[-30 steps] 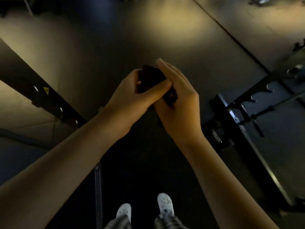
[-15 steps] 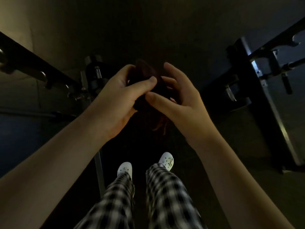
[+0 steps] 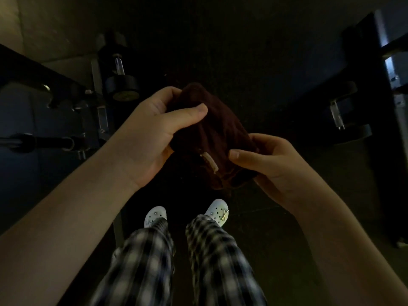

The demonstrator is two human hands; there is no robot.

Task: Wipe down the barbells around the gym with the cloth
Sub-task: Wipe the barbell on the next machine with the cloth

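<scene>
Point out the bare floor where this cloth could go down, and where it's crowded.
Bare, as far as the dim light shows: the floor beyond the cloth, bordered by the left rack and the right upright. Crowded: left of the left hand, where a round weight and a bar end cluster at the rack.

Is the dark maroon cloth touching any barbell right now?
No, the left hand and right hand grip the dark maroon cloth in mid-air, touching nothing else.
</scene>
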